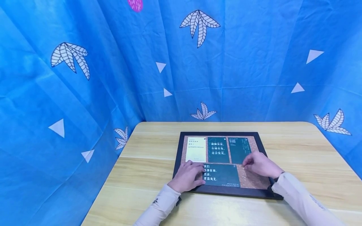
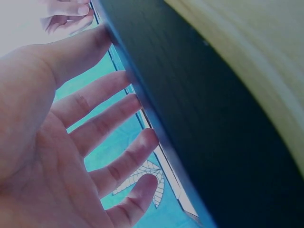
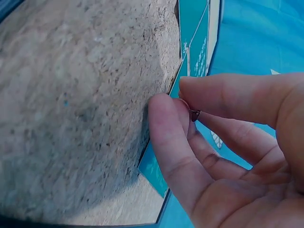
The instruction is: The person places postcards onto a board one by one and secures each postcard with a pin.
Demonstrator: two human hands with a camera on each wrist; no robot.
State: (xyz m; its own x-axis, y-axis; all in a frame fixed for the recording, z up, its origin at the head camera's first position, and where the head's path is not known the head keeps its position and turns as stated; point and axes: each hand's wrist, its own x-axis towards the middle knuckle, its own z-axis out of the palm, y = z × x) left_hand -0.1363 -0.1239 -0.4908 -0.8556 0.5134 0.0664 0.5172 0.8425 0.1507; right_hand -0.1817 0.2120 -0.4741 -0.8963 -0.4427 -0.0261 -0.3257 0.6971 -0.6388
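Note:
A black-framed cork board [image 1: 251,181] lies flat on the wooden table. Across its lower part rests a wide green card [image 1: 228,174] with white writing. My left hand [image 1: 186,176] rests on this card's left end, its fingers spread and fairly straight; in the left wrist view the fingertips meet the board beyond the frame edge. My right hand [image 1: 263,164] is over the cork by the right green card's lower corner. Between its thumb and forefinger it pinches a small dark metal thumbtack [image 3: 195,115], mostly covered by the fingers.
Along the board's upper half are a pale yellow card [image 1: 195,153], a middle green card [image 1: 217,159] and a right green card [image 1: 237,154], with small pins at their tops. A blue patterned curtain [image 1: 240,69] hangs behind and left of the table [image 1: 141,188].

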